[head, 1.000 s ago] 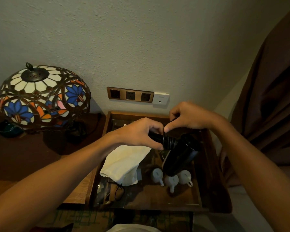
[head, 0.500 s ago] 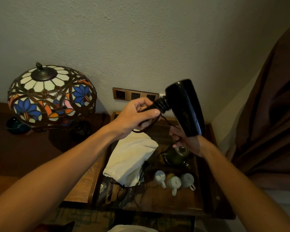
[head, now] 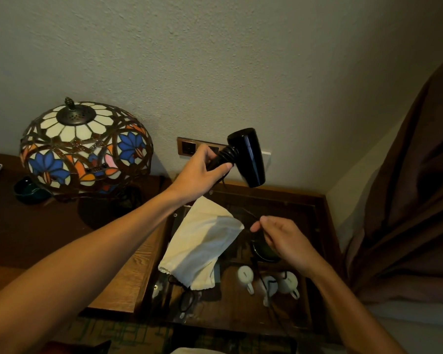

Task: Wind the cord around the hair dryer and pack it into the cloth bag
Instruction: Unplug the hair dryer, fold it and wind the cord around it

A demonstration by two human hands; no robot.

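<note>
My left hand [head: 198, 175] grips the handle of the black hair dryer [head: 247, 157] and holds it up in front of the wall sockets, barrel pointing down to the right. The thin black cord [head: 262, 284] hangs from the handle and runs down over the tray. My right hand [head: 281, 238] pinches the cord between thumb and fingers, lower and nearer to me. The cream cloth bag [head: 202, 246] lies flat on the glass-topped tray, below the dryer and left of my right hand.
A stained-glass lamp [head: 85, 146] stands on the dark table at left. The wooden tray [head: 320, 226] holds three white cups [head: 266, 282] and a dark teapot [head: 264, 251]. A brown curtain [head: 407, 200] hangs at right. Glasses [head: 187, 300] lie near the bag's mouth.
My left hand lifted the dryer from the tray to socket height, then moved it farther from me. My right hand let go of the dryer, dropped lower and took the cord.
</note>
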